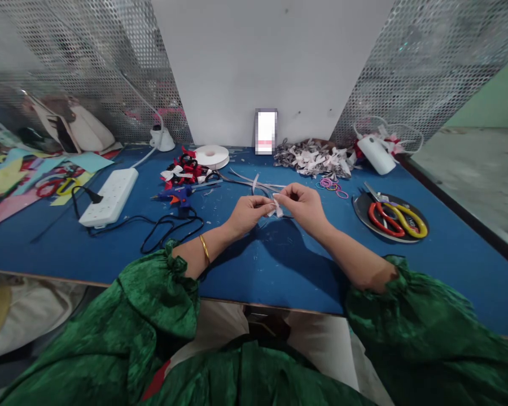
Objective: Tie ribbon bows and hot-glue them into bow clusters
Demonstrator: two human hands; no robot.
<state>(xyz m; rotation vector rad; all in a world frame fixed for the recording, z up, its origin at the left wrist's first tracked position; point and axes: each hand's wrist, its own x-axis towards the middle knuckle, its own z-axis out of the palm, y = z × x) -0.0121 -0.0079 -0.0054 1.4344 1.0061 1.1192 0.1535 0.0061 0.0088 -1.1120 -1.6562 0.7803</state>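
Note:
Between my fingertips, just above the blue table (275, 282), is a small white ribbon bow (278, 211). My left hand (249, 215) pinches its left side with thumb and forefinger. On the other side my right hand (303, 207) is closed on it from above, its fingertips bent inward. Loose strips of grey and white ribbon (254, 183) lie on the table just behind my hands. To the left rests a blue glue gun (175, 194) with an orange trigger, its black cord looped on the table.
A white power strip (110, 197) and red, black and white bows (186, 169) lie left, near a ribbon spool (211, 157). A phone (266, 131) stands at the back beside a heap of bows (317, 159). Scissors (395, 217) rest on a black disc (359, 206) at right.

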